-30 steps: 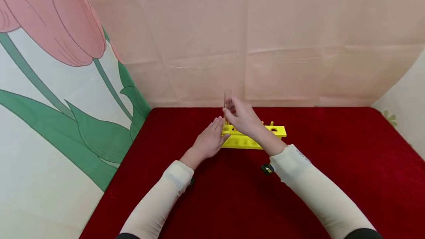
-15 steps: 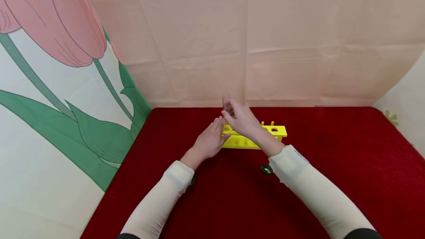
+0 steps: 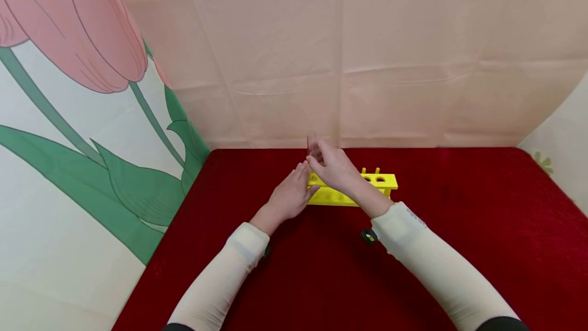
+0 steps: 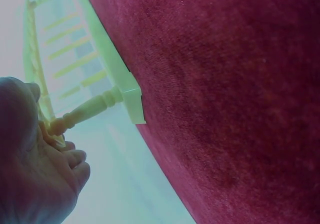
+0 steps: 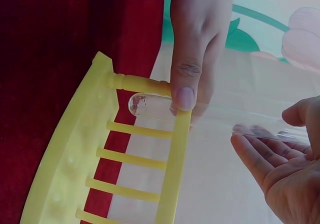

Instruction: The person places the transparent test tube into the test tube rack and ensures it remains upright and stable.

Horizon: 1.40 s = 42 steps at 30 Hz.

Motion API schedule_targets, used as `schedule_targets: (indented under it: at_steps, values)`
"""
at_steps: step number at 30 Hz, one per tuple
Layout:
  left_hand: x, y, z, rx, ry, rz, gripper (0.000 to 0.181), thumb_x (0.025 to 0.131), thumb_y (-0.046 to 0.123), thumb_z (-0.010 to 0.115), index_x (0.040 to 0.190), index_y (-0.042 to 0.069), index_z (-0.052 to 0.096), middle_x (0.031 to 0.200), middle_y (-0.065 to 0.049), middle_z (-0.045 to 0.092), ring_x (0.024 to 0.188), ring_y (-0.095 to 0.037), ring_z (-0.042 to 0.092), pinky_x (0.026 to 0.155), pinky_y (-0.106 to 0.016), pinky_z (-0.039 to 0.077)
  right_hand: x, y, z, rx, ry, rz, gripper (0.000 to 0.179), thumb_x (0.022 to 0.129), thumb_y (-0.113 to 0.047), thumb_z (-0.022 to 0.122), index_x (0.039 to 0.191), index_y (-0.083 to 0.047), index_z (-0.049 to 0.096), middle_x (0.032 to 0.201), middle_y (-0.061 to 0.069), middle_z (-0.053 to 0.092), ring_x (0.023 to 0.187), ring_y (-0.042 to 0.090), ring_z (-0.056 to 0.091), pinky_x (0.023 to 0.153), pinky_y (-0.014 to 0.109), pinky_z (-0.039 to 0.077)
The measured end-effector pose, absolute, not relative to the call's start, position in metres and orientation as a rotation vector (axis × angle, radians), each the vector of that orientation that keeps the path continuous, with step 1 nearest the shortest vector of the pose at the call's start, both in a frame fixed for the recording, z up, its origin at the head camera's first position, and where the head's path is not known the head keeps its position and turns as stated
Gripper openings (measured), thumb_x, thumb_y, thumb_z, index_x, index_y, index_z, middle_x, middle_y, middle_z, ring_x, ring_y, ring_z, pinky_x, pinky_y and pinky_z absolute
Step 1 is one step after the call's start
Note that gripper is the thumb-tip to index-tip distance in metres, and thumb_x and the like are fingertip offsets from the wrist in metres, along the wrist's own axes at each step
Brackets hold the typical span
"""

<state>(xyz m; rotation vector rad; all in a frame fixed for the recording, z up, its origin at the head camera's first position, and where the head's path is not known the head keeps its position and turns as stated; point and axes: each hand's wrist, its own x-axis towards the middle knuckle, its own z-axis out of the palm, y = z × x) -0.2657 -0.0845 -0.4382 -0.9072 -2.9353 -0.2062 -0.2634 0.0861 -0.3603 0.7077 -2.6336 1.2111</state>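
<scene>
A yellow test tube rack point(image 3: 335, 197) stands on the red tabletop. My left hand point(image 3: 289, 192) grips the left end of its top bar; in the right wrist view the thumb point(image 5: 186, 79) presses on the bar's edge. A clear glass test tube point(image 3: 312, 138) rises upright from the leftmost hole. My right hand point(image 3: 339, 168) holds its upper part between thumb and fingers, above the rack. The tube's rounded bottom point(image 5: 142, 105) is through the top bar and close over the base bar. In the left wrist view the rack's end post point(image 4: 90, 109) shows beside my left fingers.
The red cloth table point(image 3: 321, 269) spreads out on both sides of the rack. A pinkish curtain point(image 3: 275, 55) hangs behind its far edge. On the left is a sheet printed with tulips point(image 3: 78, 24). Short yellow pegs point(image 3: 377, 170) stand up at the rack's back.
The test tube has come down a little deeper into the rack's left hole, my right hand lowering slightly with it. My left hand stays on the rack's end.
</scene>
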Motion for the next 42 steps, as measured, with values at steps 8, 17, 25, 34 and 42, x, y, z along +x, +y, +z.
schedule_targets:
  at_steps: [8, 17, 25, 34, 42]
  values:
    - [-0.264, -0.084, -0.437, -0.894, -2.953, -0.199, 0.075, 0.110, 0.047, 0.031, 0.161, 0.000, 0.003, 0.169, -0.017, 0.012, 0.156, -0.028, 0.012, 0.126, -0.035, 0.013, -0.264, 0.085, -0.363, 0.700, -2.656, 1.205, 0.022, 0.099, -0.012, 0.065, 0.117, -0.004, 0.055, 0.112, 0.013, 0.068, 0.101, 0.026, 0.068, 0.088, 0.041, 0.059]
    - [-0.264, -0.085, -0.438, -0.879, -2.955, -0.214, 0.074, 0.110, 0.047, 0.032, 0.161, 0.000, 0.005, 0.169, -0.015, 0.012, 0.156, -0.027, 0.011, 0.125, -0.035, 0.013, -0.265, 0.085, -0.368, 0.685, -2.671, 1.215, 0.023, 0.099, -0.013, 0.065, 0.119, -0.006, 0.055, 0.113, 0.012, 0.069, 0.102, 0.027, 0.068, 0.089, 0.041, 0.059]
    - [-0.265, -0.086, -0.439, -0.880, -2.949, -0.226, 0.075, 0.109, 0.046, 0.033, 0.162, 0.001, 0.005, 0.169, -0.014, 0.013, 0.156, -0.026, 0.012, 0.125, -0.035, 0.014, -0.265, 0.083, -0.372, 0.695, -2.655, 1.234, 0.023, 0.099, -0.012, 0.065, 0.119, -0.004, 0.055, 0.113, 0.014, 0.069, 0.101, 0.027, 0.068, 0.089, 0.042, 0.059]
    - [-0.265, -0.086, -0.440, -0.887, -2.946, -0.226, 0.074, 0.109, 0.046, 0.032, 0.161, 0.000, 0.006, 0.169, -0.015, 0.014, 0.156, -0.027, 0.012, 0.125, -0.037, 0.015, -0.264, 0.083, -0.375, 0.709, -2.627, 1.236, 0.021, 0.099, -0.011, 0.064, 0.118, -0.003, 0.056, 0.111, 0.014, 0.070, 0.101, 0.028, 0.069, 0.089, 0.043, 0.058]
    - [-0.265, -0.085, -0.441, -0.895, -2.946, -0.194, 0.074, 0.110, 0.046, 0.032, 0.161, 0.000, 0.006, 0.169, -0.015, 0.012, 0.156, -0.027, 0.012, 0.125, -0.036, 0.015, -0.265, 0.082, -0.378, 0.699, -2.627, 1.232, 0.023, 0.098, -0.010, 0.066, 0.118, -0.002, 0.057, 0.110, 0.015, 0.070, 0.099, 0.028, 0.069, 0.088, 0.042, 0.059]
